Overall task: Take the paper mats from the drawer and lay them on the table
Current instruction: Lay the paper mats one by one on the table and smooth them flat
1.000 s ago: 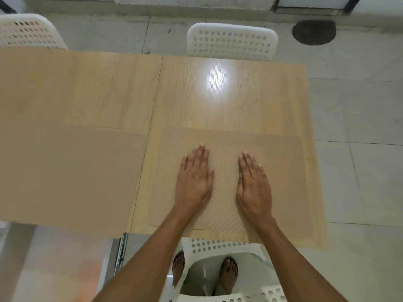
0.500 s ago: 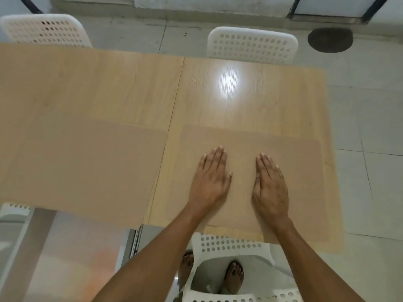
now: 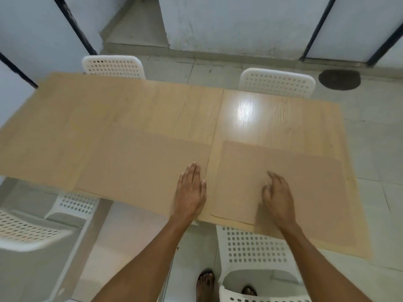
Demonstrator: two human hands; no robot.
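On the near half of the wooden table [image 3: 272, 127] two paper mats are lying side by side, and I am watching both bare hands working over them. Left paper mat [image 3: 139, 166] is stretching long-ways along the near table edge, its right end sitting just beside the seam between the two tabletop boards; right paper mat [image 3: 305, 182] is lying across that seam, parallel to it. My left hand [image 3: 190, 191] is resting flat and released, fingers straight and together, on the right end of the left mat, grasping nothing. My right hand [image 3: 278, 198] is lying on the left part of the right mat with its fingers curling loosely, also gripping nothing as far as I can tell. White perforated chairs [image 3: 277, 82] are standing at the far side and below the near edge. I am judging the next touch to be a smoothing or squaring stroke, each hand already sitting nearest its own mat, running outward along the long axis.
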